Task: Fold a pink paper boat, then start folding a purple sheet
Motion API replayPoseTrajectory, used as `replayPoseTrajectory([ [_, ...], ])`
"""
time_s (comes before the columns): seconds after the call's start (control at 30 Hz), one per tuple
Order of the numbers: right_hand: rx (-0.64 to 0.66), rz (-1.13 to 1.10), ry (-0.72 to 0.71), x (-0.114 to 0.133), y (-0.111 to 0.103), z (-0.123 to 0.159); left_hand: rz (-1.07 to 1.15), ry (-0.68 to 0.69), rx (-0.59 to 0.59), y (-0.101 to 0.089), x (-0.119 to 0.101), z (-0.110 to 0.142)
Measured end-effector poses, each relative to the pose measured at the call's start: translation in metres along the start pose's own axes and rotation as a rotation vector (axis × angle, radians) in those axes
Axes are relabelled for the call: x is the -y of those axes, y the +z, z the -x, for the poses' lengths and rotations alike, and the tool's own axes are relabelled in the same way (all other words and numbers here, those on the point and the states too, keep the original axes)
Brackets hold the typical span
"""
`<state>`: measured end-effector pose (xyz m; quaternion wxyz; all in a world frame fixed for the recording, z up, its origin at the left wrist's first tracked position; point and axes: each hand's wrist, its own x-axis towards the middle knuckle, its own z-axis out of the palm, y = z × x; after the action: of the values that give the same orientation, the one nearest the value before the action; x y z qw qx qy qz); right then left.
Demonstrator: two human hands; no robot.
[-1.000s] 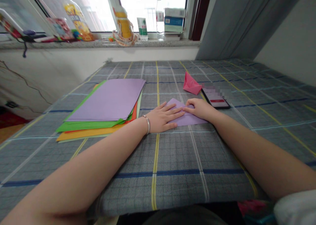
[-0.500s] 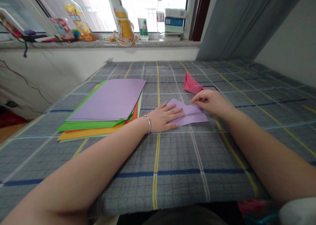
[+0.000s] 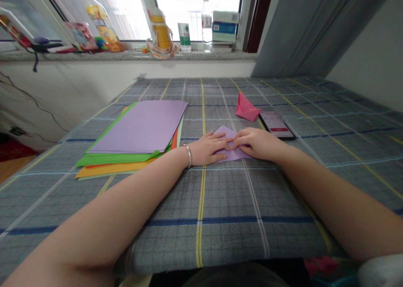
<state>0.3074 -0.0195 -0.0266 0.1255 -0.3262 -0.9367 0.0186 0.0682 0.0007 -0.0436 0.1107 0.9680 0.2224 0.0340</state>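
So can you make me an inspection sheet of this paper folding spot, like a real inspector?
surface: grey plaid cover with yellow, white and blue stripes
job's things: folded lilac paper under both hands; pink folded paper beyond them; stack of coloured paper sheets to the left
clutter: smartphone with its screen lit, right of the hands
hands: left hand flat on the lilac paper, with a silver bangle; right hand also on it
cables: thin black cable along the wall, far left
surroundings: window sill holding bottles; grey curtain on the right
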Motion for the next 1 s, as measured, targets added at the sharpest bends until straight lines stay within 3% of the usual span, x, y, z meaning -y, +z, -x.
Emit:
replayPoseTrajectory([
  [0.27,0.072,0.199,-0.019,0.007,-0.009,-0.002,-0.074,0.028,-0.017,-0.001,-0.002,0.001],
  [0.5,0.124,0.241,0.001,0.005,-0.018,0.002,-0.103,0.033,-0.019,-0.001,-0.003,0.000],
  [1.0,0.254,0.198,0.207,-0.014,-0.029,0.015,-0.177,0.025,-0.002,-0.003,-0.002,0.002],
])
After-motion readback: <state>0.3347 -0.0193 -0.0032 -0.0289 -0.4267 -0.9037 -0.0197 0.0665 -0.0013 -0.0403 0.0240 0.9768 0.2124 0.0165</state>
